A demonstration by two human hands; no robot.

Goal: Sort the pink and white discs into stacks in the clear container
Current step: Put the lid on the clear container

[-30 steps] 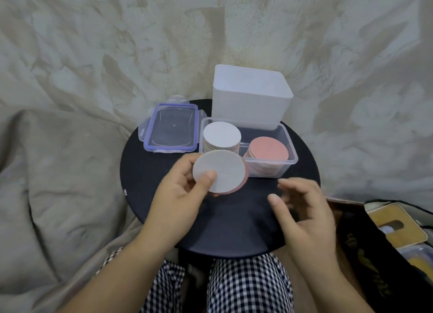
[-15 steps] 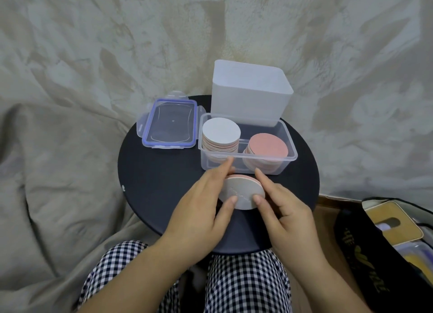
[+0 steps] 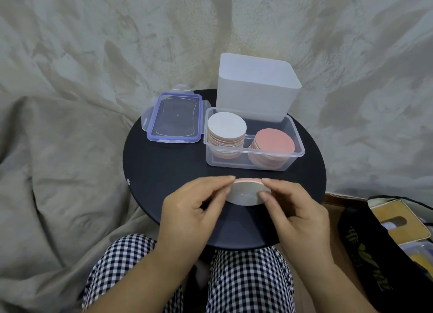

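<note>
A clear container (image 3: pixel 254 150) stands on the round black table (image 3: pixel 164 172). Inside it, a stack topped by a white disc (image 3: pixel 226 125) is on the left and a stack topped by a pink disc (image 3: pixel 274 140) on the right. In front of the container, my left hand (image 3: pixel 199 202) and my right hand (image 3: pixel 293 207) both pinch a small bundle of discs (image 3: pixel 246 193), white face toward me, with a pink edge showing at its top. The bundle sits just above the tabletop.
The container's blue-rimmed lid (image 3: pixel 177 117) lies to its left. A white opaque bin (image 3: pixel 256 87) stands behind it. A black bag (image 3: pixel 386 254) with wooden items sits at the lower right. Grey fabric surrounds the table; checked trousers are below.
The left hand brought the discs down from beside the container to the table's front. The right hand came in and took hold of the other side.
</note>
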